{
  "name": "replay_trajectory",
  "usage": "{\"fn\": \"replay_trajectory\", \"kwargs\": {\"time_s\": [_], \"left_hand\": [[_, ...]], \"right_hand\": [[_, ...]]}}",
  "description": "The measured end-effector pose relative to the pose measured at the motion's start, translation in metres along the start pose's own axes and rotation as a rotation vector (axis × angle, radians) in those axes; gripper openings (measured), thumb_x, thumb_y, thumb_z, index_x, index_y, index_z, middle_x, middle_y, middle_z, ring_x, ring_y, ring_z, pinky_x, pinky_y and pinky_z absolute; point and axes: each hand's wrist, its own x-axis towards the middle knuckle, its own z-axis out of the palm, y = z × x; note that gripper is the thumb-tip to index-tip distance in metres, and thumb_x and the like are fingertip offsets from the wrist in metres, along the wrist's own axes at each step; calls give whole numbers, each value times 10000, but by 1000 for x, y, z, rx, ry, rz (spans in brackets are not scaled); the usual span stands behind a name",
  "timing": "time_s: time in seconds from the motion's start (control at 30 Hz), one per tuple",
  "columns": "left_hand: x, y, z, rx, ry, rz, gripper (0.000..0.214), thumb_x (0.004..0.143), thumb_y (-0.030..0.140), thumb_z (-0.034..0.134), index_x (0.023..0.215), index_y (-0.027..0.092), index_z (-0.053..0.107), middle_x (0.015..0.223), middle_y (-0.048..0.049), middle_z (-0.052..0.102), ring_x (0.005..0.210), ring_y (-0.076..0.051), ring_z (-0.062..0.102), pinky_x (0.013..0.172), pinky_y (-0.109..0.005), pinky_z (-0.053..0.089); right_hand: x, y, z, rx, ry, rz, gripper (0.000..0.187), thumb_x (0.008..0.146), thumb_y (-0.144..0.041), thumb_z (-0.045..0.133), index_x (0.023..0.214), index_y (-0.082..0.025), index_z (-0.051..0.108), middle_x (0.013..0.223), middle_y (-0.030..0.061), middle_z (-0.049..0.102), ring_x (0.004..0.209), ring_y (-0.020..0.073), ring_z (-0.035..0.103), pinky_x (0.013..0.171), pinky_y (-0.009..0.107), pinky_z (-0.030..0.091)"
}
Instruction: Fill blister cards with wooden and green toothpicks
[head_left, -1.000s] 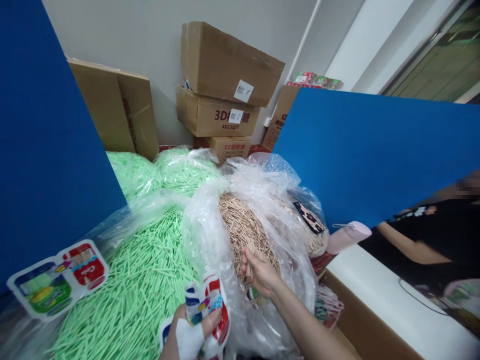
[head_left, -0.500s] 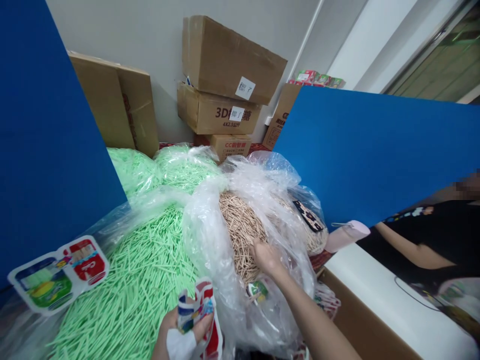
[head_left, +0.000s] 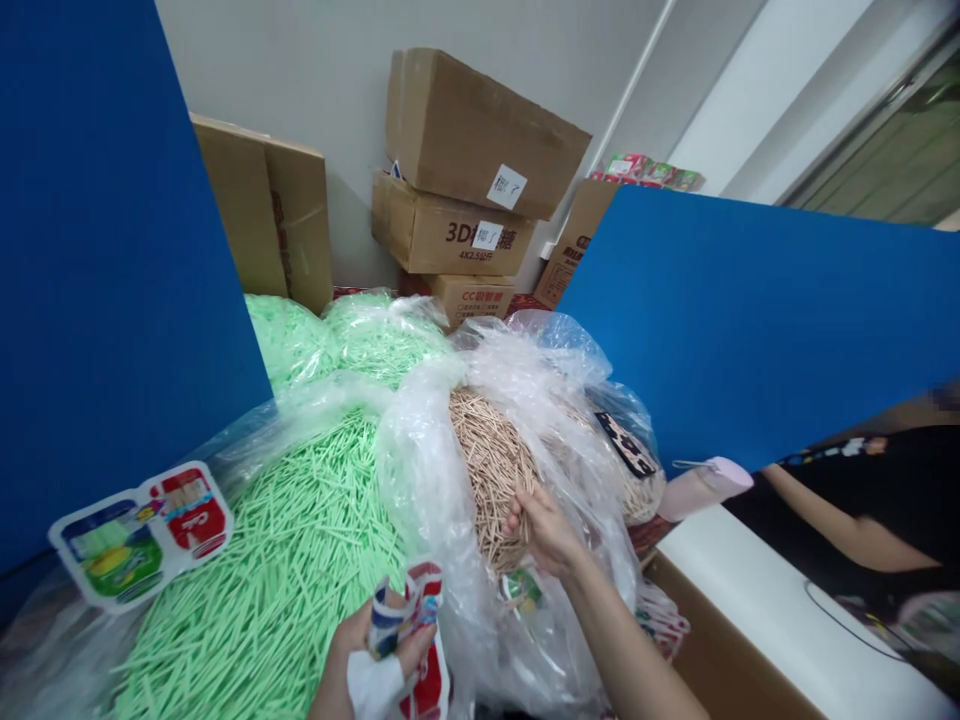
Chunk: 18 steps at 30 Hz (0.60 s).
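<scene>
My left hand (head_left: 379, 645), with a white wrap on it, is closed around a bent printed packet (head_left: 426, 640) in red, blue and white. It is over a heap of thin light-green sticks (head_left: 300, 560) in an open clear plastic bag (head_left: 420, 470). My right hand (head_left: 544, 525) is at the heap of thin brown sticks (head_left: 484, 450) in the neighbouring bag, its fingers curled in on some sticks. How many it grips is hidden. A flat two-part packet (head_left: 142, 535), green and red, lies on the green sticks at the left. Another printed packet (head_left: 525, 590) sits below my right hand.
Blue panels (head_left: 750, 320) stand on both sides. Stacked cardboard boxes (head_left: 480, 130) are against the wall. A leopard-print phone-like object (head_left: 626, 445) lies on the right bag, near a pink cylinder (head_left: 705, 488). Beside a white tabletop (head_left: 780, 590), a person in black (head_left: 885, 500) is at the right.
The view has shifted a little, so the scene sits further right. My right hand has turned so its curled fingers show more, still at the brown sticks. My left hand keeps its packet.
</scene>
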Motion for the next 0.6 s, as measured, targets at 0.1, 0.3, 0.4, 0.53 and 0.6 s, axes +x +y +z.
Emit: {"fn": "replay_trajectory", "kwargs": {"time_s": [0.1, 0.3, 0.4, 0.53, 0.6], "left_hand": [[0, 5, 3, 120, -49, 126, 212, 558, 268, 822, 603, 155, 649, 570, -45, 691, 550, -205, 607, 558, -275, 488], [-1, 14, -4, 298, -90, 264, 218, 722, 318, 717, 634, 173, 580, 603, -5, 603, 574, -160, 542, 567, -237, 430], [-4, 18, -8, 450, -53, 373, 237, 753, 299, 695, 604, 177, 556, 597, 18, 538, 565, -138, 495, 563, -220, 379], [-8, 23, -8, 532, -16, 494, 248, 749, 245, 700, 577, 181, 534, 602, 31, 500, 567, -128, 462, 562, -213, 340], [-9, 24, -9, 543, 0, 528, 240, 748, 231, 698, 584, 182, 531, 612, 30, 498, 572, -130, 464, 564, -215, 344]], "right_hand": [[-18, -30, 18, 466, -67, 4, 398, 730, -561, 661, 917, -241, 516, 643, -70, 465, 523, 105, 487, 568, 267, 473], [-56, -80, 69, 740, -115, -220, 272, 843, -506, 597, 872, -259, 486, 657, -69, 483, 613, 119, 539, 768, 349, 496], [-68, -84, 92, 659, -130, -385, 227, 912, -485, 499, 873, -265, 463, 673, -66, 474, 644, 124, 546, 896, 415, 457], [-76, -79, 113, 527, -126, -537, 209, 955, -439, 424, 853, -260, 460, 706, -48, 463, 713, 132, 537, 1043, 453, 337], [-78, -76, 118, 479, -121, -595, 194, 972, -399, 392, 853, -258, 455, 708, -46, 450, 719, 130, 520, 1075, 454, 295]]}}
